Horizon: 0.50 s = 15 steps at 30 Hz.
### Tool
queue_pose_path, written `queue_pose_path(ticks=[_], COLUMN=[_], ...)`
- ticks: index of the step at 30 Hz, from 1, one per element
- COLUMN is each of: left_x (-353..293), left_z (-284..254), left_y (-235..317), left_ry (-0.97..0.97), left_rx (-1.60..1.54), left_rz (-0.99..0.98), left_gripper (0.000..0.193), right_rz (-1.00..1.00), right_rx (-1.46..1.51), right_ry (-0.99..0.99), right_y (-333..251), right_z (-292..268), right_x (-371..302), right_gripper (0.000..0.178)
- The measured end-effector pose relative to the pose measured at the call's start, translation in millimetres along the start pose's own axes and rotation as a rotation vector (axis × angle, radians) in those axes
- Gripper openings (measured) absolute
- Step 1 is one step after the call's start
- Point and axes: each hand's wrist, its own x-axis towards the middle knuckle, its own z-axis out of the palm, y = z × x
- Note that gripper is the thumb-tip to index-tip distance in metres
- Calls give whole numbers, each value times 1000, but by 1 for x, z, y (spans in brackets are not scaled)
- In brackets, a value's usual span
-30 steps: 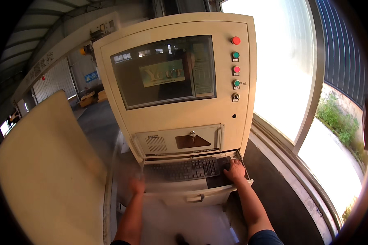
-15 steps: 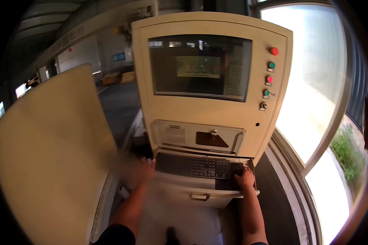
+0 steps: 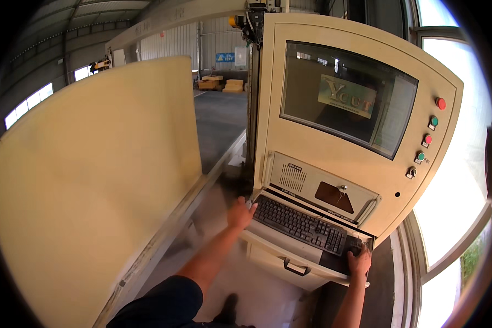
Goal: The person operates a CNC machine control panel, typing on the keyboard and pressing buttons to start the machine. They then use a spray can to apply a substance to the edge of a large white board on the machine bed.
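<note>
A black computer keyboard (image 3: 300,223) and a black computer mouse (image 3: 356,245) are held in a shallow, pulled-out beige metal drawer (image 3: 306,251), by which the lower part of a tall beige metal cabinet (image 3: 270,136) is fronted. The mouse is set to the right of the keyboard, on a dark flat mat (image 3: 333,263). It is covered by the right hand (image 3: 359,261), its sides bracketed by thumb and fingers closed lightly on it. The left hand (image 3: 240,213) is placed at the drawer's left end, just beside the keyboard, with thumb and fingers spread apart; whether the rim is touched cannot be told. Above the drawer, a vented computer unit (image 3: 298,177) is housed in the cabinet, and a lit screen (image 3: 347,95) is set higher up behind dark glass.
</note>
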Motion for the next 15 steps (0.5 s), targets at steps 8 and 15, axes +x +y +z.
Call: queue_pose_path(ticks=[8,15], left_x=[-3,2], left_z=[-9,-2], left_y=[0,2], left_ry=[7,-54], left_rx=[-13,-54], left_rz=[-13,-48], left_gripper=[67,67], right_rz=[5,92], right_rx=[18,-21], right_ry=[-8,-62], right_y=[1,-10], right_z=[4,-13], right_x=[1,-1], right_gripper=[63,64])
